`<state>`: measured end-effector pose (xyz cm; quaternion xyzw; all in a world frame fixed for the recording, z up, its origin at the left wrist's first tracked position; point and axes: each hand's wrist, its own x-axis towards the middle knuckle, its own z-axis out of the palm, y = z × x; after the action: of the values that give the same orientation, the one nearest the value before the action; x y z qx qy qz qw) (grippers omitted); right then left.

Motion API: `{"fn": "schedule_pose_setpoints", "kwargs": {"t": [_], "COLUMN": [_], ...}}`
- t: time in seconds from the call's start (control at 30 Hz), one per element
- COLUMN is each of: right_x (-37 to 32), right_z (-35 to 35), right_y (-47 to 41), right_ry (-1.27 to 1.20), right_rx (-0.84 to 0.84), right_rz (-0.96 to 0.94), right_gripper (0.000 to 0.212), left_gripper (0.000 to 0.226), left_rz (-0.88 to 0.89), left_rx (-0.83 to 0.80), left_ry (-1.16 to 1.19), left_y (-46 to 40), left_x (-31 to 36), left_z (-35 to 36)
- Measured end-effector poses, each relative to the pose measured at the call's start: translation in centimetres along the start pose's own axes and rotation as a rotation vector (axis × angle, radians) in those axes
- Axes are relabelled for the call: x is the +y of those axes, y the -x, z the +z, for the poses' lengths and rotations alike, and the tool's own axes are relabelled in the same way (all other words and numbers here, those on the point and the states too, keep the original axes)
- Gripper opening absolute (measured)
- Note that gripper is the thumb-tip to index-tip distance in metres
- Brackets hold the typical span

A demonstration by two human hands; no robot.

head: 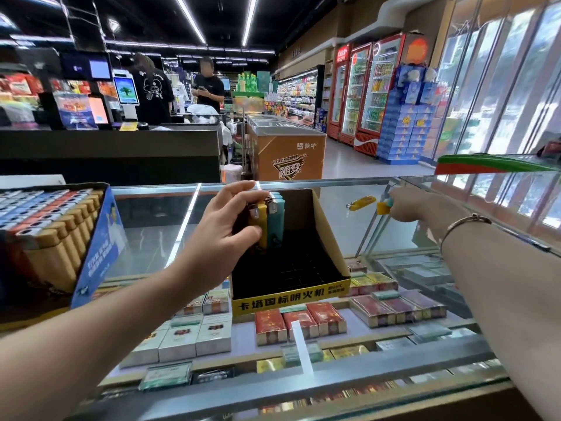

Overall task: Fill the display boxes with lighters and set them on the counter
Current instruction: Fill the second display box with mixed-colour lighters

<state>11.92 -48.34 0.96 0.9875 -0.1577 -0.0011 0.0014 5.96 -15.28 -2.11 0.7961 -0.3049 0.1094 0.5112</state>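
On top of the glass counter (334, 189), the left hand (230, 220) is pinching upright lighters (268, 221) into the black display box (291, 256), which is mostly unfilled; the right hand (408, 206) is gripping a yellow lighter (383, 208); another loose lighter (362, 202) is waiting nearby.

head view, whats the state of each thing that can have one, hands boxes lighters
left hand: grips lighters standing in the box
right hand: pinches a yellow lighter
yellow display box: on the glass counter, mostly unfilled
teal lighters: upright in the box's far left corner
yellow lighter: held just above the counter
loose yellow lighter: lying flat on the glass
blue display box: full of lighters
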Motion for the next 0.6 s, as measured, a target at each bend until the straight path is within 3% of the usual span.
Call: {"fn": "schedule_pose_setpoints", "kwargs": {"t": [0.33, 0.47, 0.6], "right_x": [-0.6, -1.4, -2.7], "right_z": [-0.8, -1.0, -0.8], "right_y": [0.8, 1.8, 3.1], "right_ry": [0.061, 0.012, 0.006], "right_rx": [-0.034, -0.074, -0.092], "right_rz": [-0.077, -0.085, -0.092], "right_gripper": [0.027, 0.045, 0.043], "left_gripper": [0.039, 0.039, 0.044], "left_rz": [0.036, 0.016, -0.002], "left_rx": [-0.006, -0.031, -0.046], "left_ry": [0.015, 0.075, 0.068], "left_y": [-0.2, -0.3, -0.5], "left_x": [-0.4, -0.5, -0.2], "left_z": [-0.2, -0.3, -0.5]}}
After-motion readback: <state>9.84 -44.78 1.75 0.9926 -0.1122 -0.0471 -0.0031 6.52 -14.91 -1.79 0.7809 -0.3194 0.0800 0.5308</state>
